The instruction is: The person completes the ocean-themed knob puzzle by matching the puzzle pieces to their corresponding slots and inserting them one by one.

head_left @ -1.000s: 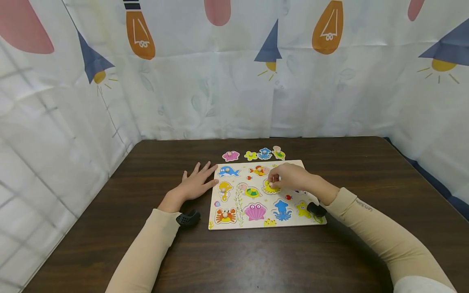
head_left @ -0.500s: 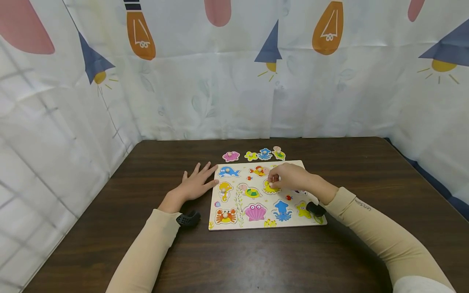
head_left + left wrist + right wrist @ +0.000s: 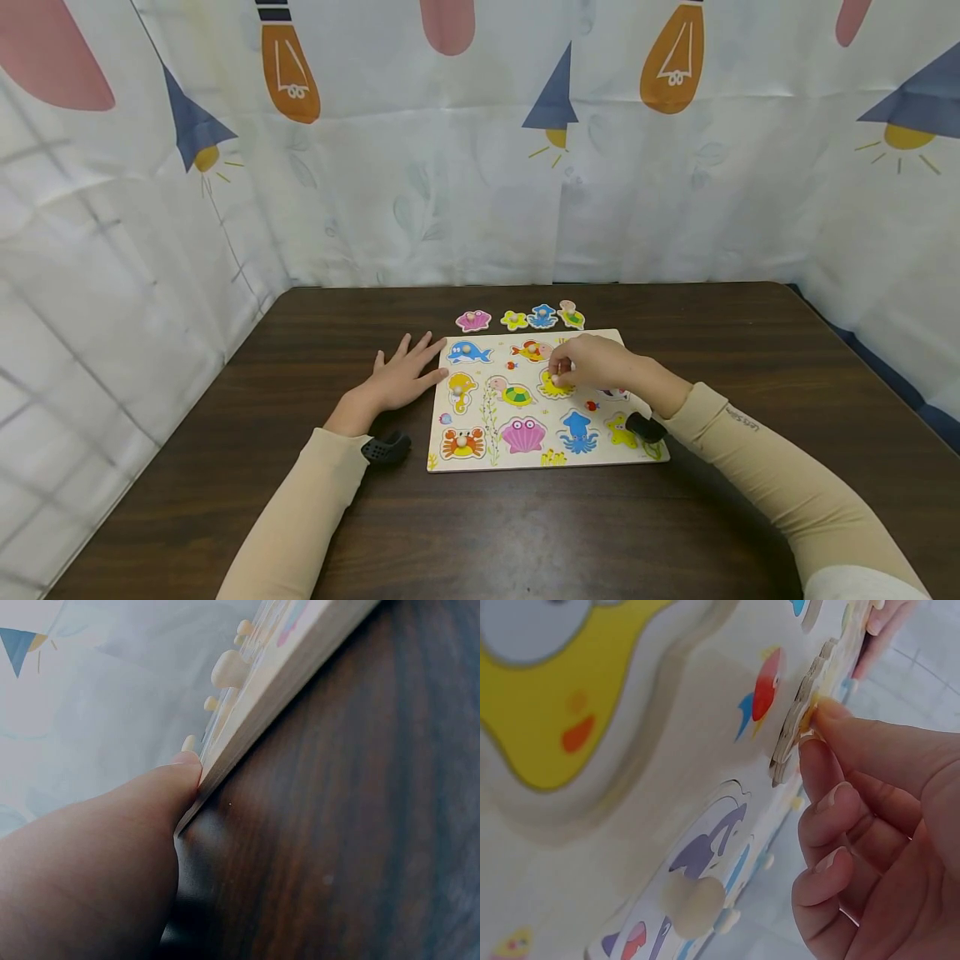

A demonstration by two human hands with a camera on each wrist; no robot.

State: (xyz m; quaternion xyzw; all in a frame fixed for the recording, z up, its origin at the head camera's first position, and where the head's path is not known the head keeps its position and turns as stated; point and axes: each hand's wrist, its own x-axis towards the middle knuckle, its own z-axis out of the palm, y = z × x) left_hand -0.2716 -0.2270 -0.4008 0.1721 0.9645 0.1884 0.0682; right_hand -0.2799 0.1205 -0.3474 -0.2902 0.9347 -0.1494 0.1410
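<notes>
With the right hand [image 3: 600, 363], pinches a yellow scalloped piece [image 3: 550, 388] between thumb and forefinger, hiding part of it behind the fingertips; cannot tell whether fully seated or slightly raised. Covers part of the puzzle board [image 3: 502, 343] with that same hand, and at its wrist leaves a purple-and-white piece [image 3: 699, 855] mostly hidden from above. In the left wrist view, cuts off most of the left hand [image 3: 401, 379], showing little past the thumb.

Reaches in over the board from the right, curling the remaining right fingers toward the palm. Lays the left hand on the table [image 3: 480, 533] with fingers spread, grasping nothing, thumb touching the board's side edge and forefinger just at its far corner.

Close to the left thumb, holds a blue whale piece [image 3: 468, 352] and a yellow seahorse piece [image 3: 462, 392], with a crab piece [image 3: 462, 443] nearer the body. Lined up beyond the far edge, ahead of both hands: a pink shell piece [image 3: 473, 321], yellow star piece [image 3: 513, 320], blue squid piece [image 3: 542, 316] and turtle piece [image 3: 571, 315]. Extends as dark wood outward from both hands, ending ahead at a patterned curtain [image 3: 480, 225].
</notes>
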